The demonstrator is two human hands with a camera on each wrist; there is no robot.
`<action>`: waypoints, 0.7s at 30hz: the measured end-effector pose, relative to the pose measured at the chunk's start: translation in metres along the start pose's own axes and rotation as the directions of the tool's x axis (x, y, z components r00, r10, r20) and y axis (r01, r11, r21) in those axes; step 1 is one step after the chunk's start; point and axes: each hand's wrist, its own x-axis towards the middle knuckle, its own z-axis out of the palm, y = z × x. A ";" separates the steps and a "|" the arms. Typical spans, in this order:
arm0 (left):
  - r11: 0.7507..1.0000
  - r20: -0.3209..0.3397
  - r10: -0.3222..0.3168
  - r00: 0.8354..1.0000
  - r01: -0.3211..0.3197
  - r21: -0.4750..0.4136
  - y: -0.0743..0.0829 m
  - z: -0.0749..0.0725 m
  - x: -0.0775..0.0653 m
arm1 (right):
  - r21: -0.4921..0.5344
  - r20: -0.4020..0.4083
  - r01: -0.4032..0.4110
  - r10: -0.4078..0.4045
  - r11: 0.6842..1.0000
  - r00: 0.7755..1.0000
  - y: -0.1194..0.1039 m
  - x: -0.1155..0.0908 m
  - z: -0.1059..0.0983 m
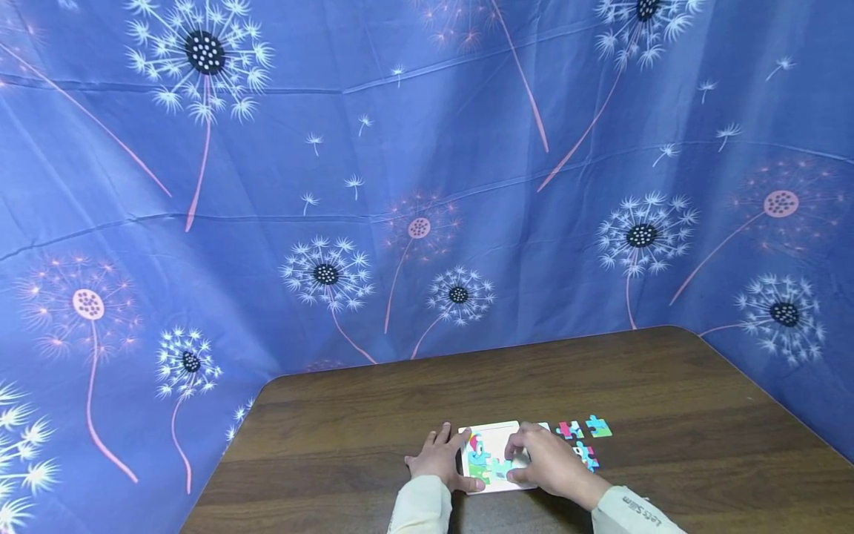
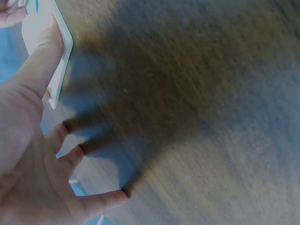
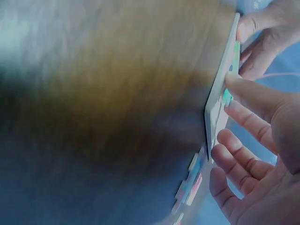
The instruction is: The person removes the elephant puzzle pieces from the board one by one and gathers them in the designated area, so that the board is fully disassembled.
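Note:
A white-framed jigsaw puzzle board (image 1: 500,426) lies on the table, its left part filled with a colourful picture (image 1: 477,451). My left hand (image 1: 437,461) steadies the board's left side with spread fingers, the thumb resting on the near edge. In the left wrist view, that thumb (image 2: 44,54) lies across the board while other fingertips touch the table. Over the board's middle, my right hand (image 1: 550,461) pinches a green-and-blue puzzle piece (image 3: 227,96) between thumb and index finger. Its remaining fingers are loosely bent, and the hand hides the board's right part in the head view.
Right of the board lie loose puzzle pieces: a red-and-white one (image 1: 570,429), a blue-and-green one (image 1: 599,426) and a multicoloured one (image 1: 587,455) partly behind my right hand. The brown wooden table (image 1: 333,437) backs onto a blue dandelion-print curtain (image 1: 520,245).

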 end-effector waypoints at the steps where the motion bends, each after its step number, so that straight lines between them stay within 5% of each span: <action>1: 1.000 0.004 -0.002 1.000 0.002 -0.001 0.000 0.000 0.000 | 0.008 0.011 -0.001 0.001 1.000 1.000 0.001 0.000 -0.002; 21: 0.998 0.030 0.010 1.000 -0.008 -0.059 0.001 -0.006 -0.002 | 0.001 0.064 0.044 -0.044 0.999 0.997 0.007 0.004 -0.009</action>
